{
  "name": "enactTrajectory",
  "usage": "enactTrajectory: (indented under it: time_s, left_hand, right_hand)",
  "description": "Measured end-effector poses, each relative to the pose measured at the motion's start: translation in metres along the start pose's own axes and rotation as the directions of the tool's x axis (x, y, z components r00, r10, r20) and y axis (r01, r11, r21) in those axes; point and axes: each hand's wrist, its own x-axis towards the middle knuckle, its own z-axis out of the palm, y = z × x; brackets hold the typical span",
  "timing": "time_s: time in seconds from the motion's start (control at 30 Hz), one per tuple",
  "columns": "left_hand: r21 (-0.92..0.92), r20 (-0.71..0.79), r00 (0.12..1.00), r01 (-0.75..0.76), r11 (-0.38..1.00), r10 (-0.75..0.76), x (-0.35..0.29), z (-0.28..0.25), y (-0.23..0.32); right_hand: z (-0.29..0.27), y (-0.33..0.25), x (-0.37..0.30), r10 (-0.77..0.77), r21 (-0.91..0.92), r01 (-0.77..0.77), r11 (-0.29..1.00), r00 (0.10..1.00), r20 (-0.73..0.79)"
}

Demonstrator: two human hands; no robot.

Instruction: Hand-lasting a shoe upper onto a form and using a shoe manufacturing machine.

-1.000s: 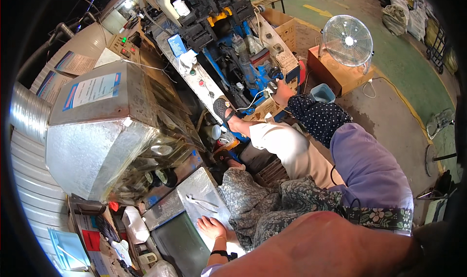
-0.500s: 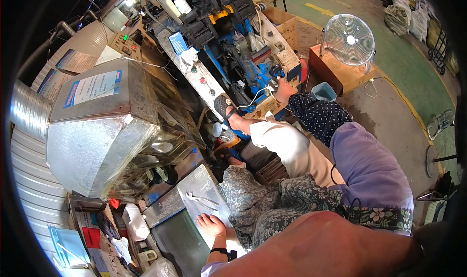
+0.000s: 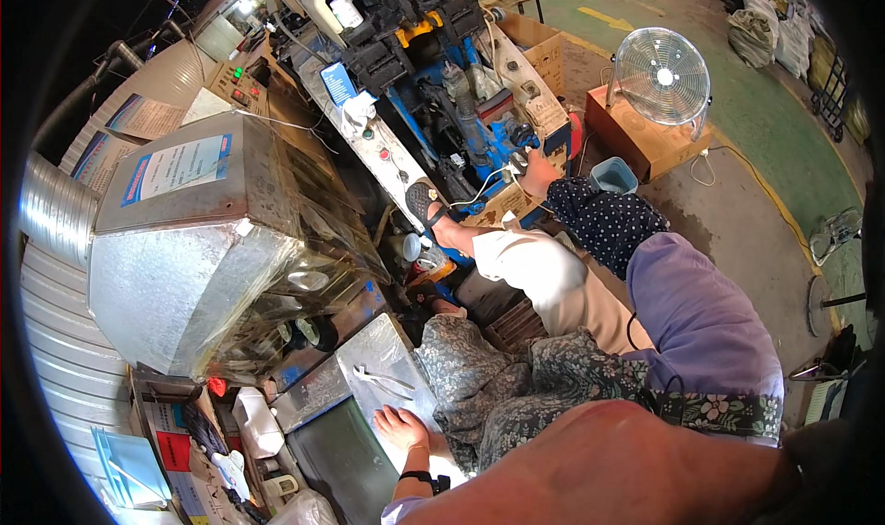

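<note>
My left hand (image 3: pixel 401 428) lies with its fingers stretched out on a shiny metal worktop (image 3: pixel 378 341), beside a dark green panel (image 3: pixel 336 460). A little beyond the fingertips lies a pair of metal pliers (image 3: pixel 383 380), untouched. My right hand (image 3: pixel 541 173), reaching out from a dotted dark sleeve (image 3: pixel 604 212), is closed at the end of the blue machine (image 3: pixel 502 142). What its fingers grip there is too small to make out. A white cable (image 3: pixel 479 190) runs close to that hand.
A metal hood (image 3: pixel 175 258) wrapped in plastic film stands at left. At right, a round fan (image 3: pixel 662 75) sits on a cardboard box (image 3: pixel 636 142), near a blue-grey bin (image 3: pixel 613 175). A white plastic container (image 3: pixel 258 422) and an open carton (image 3: pixel 171 396) are at lower left.
</note>
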Motion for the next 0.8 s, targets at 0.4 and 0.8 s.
enactTrajectory:
  time_s: [0.4, 0.8]
  left_hand:
    - [-0.025, 0.028, 1.000, 0.007, 1.000, -0.006, 0.001, -0.005, 0.005]
    - [0.007, 0.033, 0.999, -0.020, 1.000, 0.020, 0.003, -0.008, 0.007]
  right_hand:
    - [0.000, 0.005, 0.001, 0.007, -0.006, -0.007, 1.000, 1.000, 0.010]
    - [-0.003, 0.000, -0.001, -0.011, 0.001, 0.011, 1.000, 1.000, -0.013]
